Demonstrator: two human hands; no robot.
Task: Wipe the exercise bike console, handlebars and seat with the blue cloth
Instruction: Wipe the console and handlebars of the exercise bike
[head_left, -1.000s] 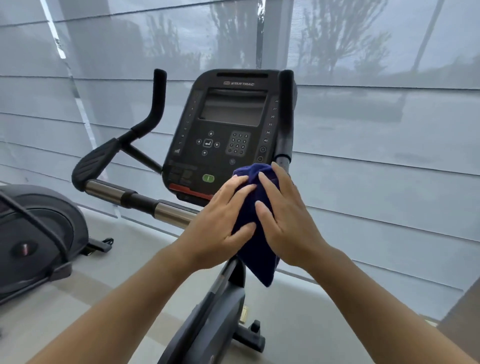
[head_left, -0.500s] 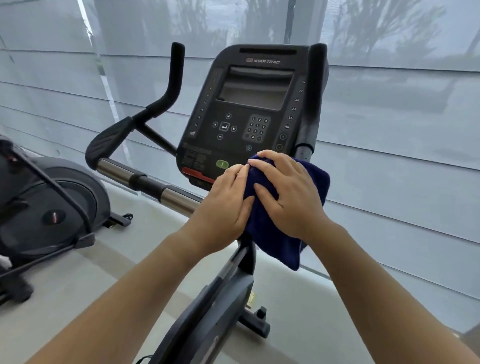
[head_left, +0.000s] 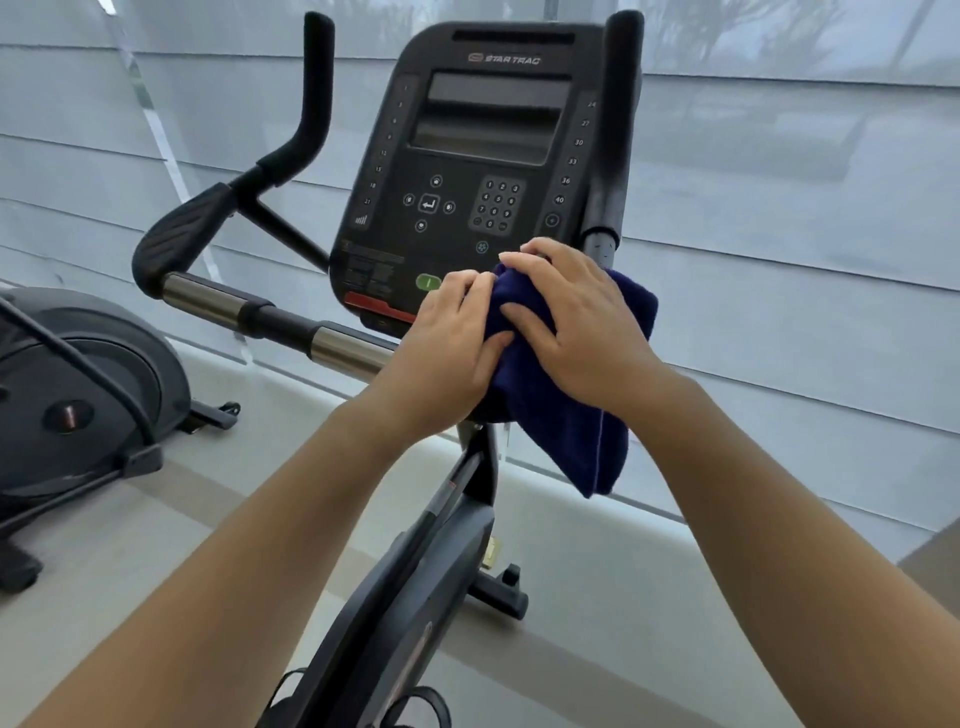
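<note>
The black exercise bike console (head_left: 483, 156) stands straight ahead, with dark screen and keypad. A dark blue cloth (head_left: 571, 415) is bunched at the console's lower right corner, over the base of the right handlebar (head_left: 618, 130), and its loose end hangs down to the right. My left hand (head_left: 447, 343) grips the cloth's left side, fingers curled over it. Over the top of the cloth lies my right hand (head_left: 576, 322), fingers spread and bent round it. The left handlebar (head_left: 311, 104) rises to the left, above its chrome bar (head_left: 218, 301). The seat is out of view.
Another grey exercise machine (head_left: 78, 395) stands on the floor at the left. The bike's frame and base (head_left: 415, 597) run down between my arms. Sheer window blinds (head_left: 779, 234) close off the space right behind the bike.
Both hands have stayed on the cloth at the console's lower right corner. The cloth has spread out more to the right of my right hand. The view has drawn closer to the console.
</note>
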